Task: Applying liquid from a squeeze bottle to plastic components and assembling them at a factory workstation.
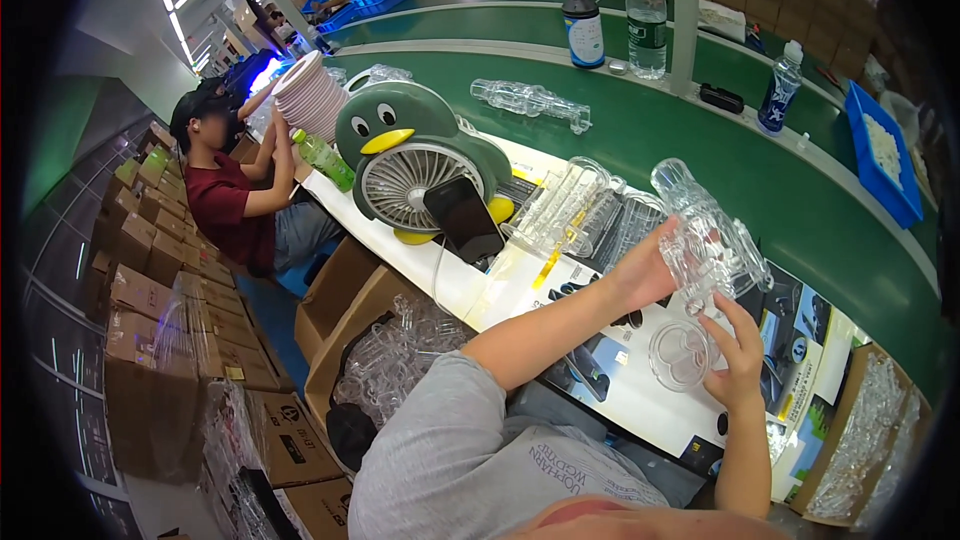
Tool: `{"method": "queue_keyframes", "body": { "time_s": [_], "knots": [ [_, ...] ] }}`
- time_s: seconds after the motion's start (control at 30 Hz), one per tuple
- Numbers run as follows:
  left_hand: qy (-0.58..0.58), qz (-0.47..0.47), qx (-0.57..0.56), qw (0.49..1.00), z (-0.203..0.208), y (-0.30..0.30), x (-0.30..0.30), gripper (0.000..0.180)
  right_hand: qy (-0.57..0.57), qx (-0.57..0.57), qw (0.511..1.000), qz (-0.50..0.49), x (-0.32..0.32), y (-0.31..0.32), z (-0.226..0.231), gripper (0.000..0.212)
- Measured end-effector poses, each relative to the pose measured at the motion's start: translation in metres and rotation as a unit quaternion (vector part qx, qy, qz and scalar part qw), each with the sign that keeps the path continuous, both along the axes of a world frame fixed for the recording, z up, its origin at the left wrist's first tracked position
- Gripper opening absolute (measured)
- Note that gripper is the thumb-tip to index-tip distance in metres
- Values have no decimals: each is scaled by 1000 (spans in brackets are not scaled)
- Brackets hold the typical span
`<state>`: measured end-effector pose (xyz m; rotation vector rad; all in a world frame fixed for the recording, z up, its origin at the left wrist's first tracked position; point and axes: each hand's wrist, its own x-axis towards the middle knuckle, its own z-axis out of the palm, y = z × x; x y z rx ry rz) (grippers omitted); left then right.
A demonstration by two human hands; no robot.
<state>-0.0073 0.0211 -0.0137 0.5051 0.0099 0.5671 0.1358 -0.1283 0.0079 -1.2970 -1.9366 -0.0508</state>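
Note:
Above the printed sheet, my left hand [648, 268] is closed round a clear plastic tube-like part [708, 240], which is tilted. Just below it my right hand [738, 352] has its fingers curled at the edge of a round clear plastic disc [682, 354], apparently gripping it. One fingertip comes close to the lower end of the tube-like part; whether they touch is hard to tell. More clear plastic parts [575, 208] lie side by side on the table to the left of my hands.
A green penguin-shaped fan [415, 175] stands left with a phone [464, 220] leaning on it. Bottles, including a water bottle [646, 25], and a blue tray [882, 155] sit beyond. Boxes of clear parts flank me, left [400, 355] and right [860, 440]. A co-worker [235, 190] sits left.

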Motion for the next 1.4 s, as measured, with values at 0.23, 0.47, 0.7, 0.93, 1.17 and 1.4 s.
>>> {"method": "queue_keyframes", "body": {
  "time_s": [0.23, 0.47, 0.7, 0.93, 1.17, 1.4],
  "knots": [
    [-37, 55, -73, 995, 25, 5, -13, 44, 16, 33, 999, 0, 1, -1, 3, 48],
    [-72, 35, -45, 996, 24, 7, -16, 52, 118, 49, 991, -40, 10, -2, -11, 42],
    [18, 85, -28, 996, 13, 7, -16, 47, 160, 8, 978, -134, 9, -7, -15, 46],
    [33, 114, -19, 993, 12, 15, -14, 52, 131, 22, 978, -162, 16, -1, -22, 58],
    [101, 120, 12, 988, 1, 17, -20, 49, 177, -16, 972, -155, 13, -5, -27, 68],
    [117, 107, -12, 987, 9, 5, -7, 33, 189, -11, 955, -226, 17, -21, -23, 66]
  ]
}}
